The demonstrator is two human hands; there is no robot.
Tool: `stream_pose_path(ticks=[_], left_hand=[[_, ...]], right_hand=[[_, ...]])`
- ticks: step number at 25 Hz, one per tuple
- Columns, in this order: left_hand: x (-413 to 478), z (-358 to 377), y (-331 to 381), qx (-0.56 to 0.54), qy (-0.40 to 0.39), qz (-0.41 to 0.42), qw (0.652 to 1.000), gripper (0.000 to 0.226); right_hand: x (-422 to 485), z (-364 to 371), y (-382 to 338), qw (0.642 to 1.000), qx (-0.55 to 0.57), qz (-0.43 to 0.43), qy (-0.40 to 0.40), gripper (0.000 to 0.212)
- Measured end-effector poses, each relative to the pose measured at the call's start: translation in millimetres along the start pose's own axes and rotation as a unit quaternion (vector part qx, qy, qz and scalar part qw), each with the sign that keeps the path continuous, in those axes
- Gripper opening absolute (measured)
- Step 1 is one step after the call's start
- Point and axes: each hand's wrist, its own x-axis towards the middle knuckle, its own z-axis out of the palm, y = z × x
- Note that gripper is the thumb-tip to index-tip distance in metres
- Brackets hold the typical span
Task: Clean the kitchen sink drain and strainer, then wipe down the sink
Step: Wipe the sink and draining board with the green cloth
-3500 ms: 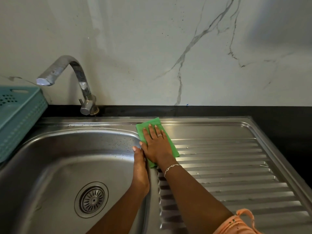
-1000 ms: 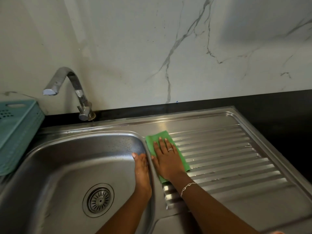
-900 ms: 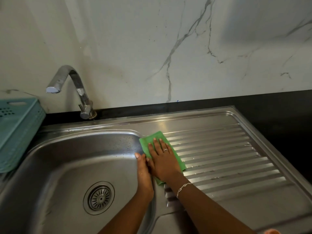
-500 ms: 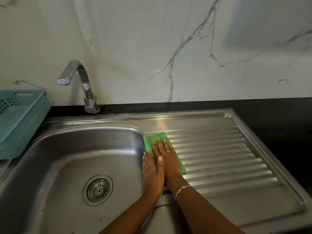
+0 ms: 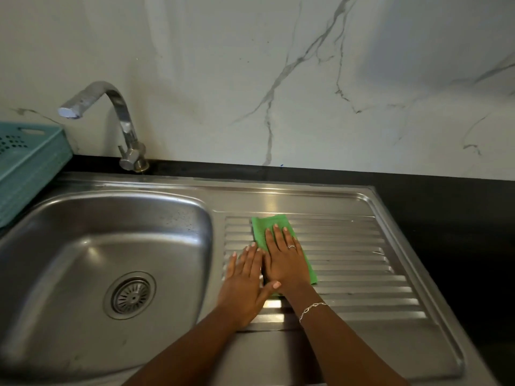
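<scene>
- Head view: a steel sink (image 5: 83, 240) sits sunk into a black desk (image 5: 446, 213), with a ribbed drainboard (image 5: 362, 274) to the right of the bowl.
- The strainer (image 5: 131, 295) sits in the drain at the bottom of the bowl, left of both hands and well apart from them.
- A green cloth (image 5: 260, 228) lies flat on the ribs of the drainboard, near its left end, its long side running away from the person.
- The right hand (image 5: 287, 263) lies flat on the cloth, palm down, fingers stretched and close together, pressing rather than gripping; the cloth shows beyond the fingertips and along the hand's right side.
- That hand wears a ring (image 5: 291, 247), and a thin bracelet (image 5: 310, 310) circles the wrist.
- The left hand (image 5: 245, 285) lies flat and open just beside the right, palm down on the bare ribs, holding nothing; its thumb reaches across to touch the base of the right hand.
- Whether the left hand's fingertips touch the cloth edge, I cannot tell.
- A curved tap (image 5: 111, 118) stands behind the bowl, its spout turned left.
- A teal basket (image 5: 30, 168) sits at the far left edge, beside the sink rim.
- A white wall (image 5: 278, 65) with grey veins rises behind the desk.
- Small droplets speckle the far right wall of the bowl.
</scene>
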Motion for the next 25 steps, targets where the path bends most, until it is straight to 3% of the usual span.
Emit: stream_pose_path(ticks=[3,6,11,15,25], left_hand=[[2,10,-2,0.053,0.032,-0.014,0.998,0.103],[1,11,-9,0.084,0.012,-0.04,0.996,0.088],[-1,13,-5,0.121,0.016,-0.045,0.991,0.086],[-1,14,-10,0.103,0.051,-0.037,0.993,0.089],[-4,11,-6,0.021,0.071,-0.031,0.997,0.106]], right_hand=[[-5,-9,37,1.0,0.008,0.021,-0.012,0.072],[-10,-12,72,1.0,0.005,0.0,0.014,0.08],[-20,-21,152,1.0,-0.02,0.024,0.003,0.084],[-33,-31,220,0.997,-0.021,0.07,0.009,0.106],[-52,-30,224,0.995,-0.032,0.098,-0.016,0.089]])
